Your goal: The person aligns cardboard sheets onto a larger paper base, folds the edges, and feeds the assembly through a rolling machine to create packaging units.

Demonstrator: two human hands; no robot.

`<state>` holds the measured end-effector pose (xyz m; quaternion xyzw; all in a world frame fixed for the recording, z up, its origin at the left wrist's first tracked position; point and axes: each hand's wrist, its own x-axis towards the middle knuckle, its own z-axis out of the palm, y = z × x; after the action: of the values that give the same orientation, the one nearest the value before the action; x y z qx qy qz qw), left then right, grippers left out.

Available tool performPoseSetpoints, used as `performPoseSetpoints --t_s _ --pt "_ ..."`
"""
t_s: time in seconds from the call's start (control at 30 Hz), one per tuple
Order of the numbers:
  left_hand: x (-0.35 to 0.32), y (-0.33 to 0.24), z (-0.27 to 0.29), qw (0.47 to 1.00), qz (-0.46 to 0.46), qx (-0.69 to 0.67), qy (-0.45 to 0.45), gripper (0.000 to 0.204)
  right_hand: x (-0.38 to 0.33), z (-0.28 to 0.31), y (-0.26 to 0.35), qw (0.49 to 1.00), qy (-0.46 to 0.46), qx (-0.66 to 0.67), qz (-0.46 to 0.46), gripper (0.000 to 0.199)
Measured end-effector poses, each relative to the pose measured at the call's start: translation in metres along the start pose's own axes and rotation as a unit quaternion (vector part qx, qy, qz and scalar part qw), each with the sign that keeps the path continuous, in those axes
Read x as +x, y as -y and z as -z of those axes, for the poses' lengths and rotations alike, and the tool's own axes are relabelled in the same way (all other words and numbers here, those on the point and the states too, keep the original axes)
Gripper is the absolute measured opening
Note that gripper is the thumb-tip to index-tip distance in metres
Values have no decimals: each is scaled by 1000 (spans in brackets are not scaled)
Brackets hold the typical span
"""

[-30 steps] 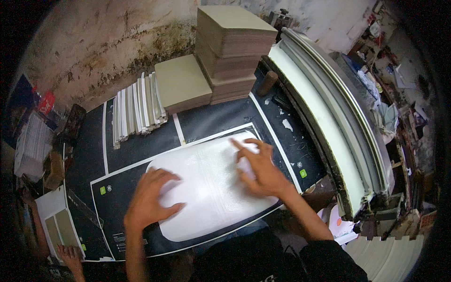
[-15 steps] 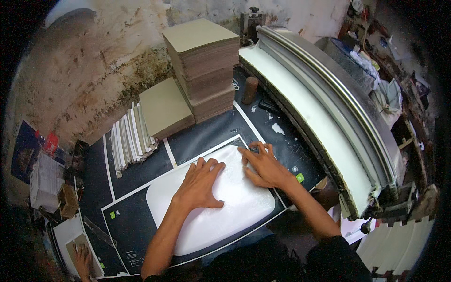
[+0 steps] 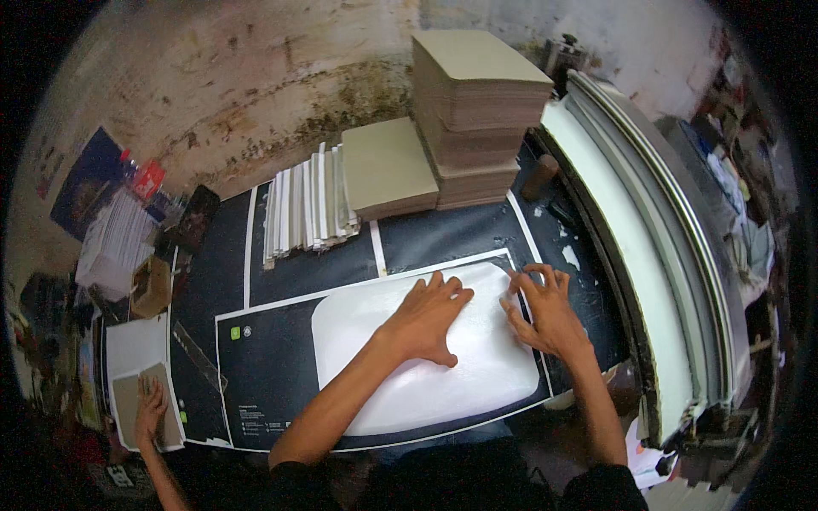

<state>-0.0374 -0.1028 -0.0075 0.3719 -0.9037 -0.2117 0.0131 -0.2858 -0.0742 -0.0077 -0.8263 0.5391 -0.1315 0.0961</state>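
A glossy white sheet with rounded corners (image 3: 477, 383) lies flat on a black printed board with white border lines (image 3: 264, 375); whether it is one sheet or several, I cannot tell. My left hand (image 3: 426, 322) rests on the sheet's middle, fingers spread and slightly bent, thumb pointing right. At the sheet's upper right corner, my right hand (image 3: 550, 313) has its fingers bent and apart. Its index fingertip touches near the corner, and the thumb lies on the sheet by the right edge. Neither hand grips anything that I can see.
Tall stacks of grey-brown boards (image 3: 477, 111) and a pile of thin strips (image 3: 308, 204) stand at the back. A long machine with a metal roller (image 3: 656, 204) borders the right. On the left, another person's hand (image 3: 152, 409) presses a brown board. A wooden cylinder (image 3: 539, 177) stands near the machine.
The whole view has turned leftward, so the scene appears farther right. Both my hands keep nearly the same places on the sheet. More of the other person's arm shows.
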Motion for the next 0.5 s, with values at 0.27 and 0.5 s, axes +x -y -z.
performPoseSetpoints --t_s 0.27,0.5 --pt "-51 -37 -29 993 -49 -2 -108 59 116 5 56 986 -117 1 117 98" --pt "-98 -52 -24 980 -81 -84 -162 41 232 -40 47 977 -76 -118 161 101"
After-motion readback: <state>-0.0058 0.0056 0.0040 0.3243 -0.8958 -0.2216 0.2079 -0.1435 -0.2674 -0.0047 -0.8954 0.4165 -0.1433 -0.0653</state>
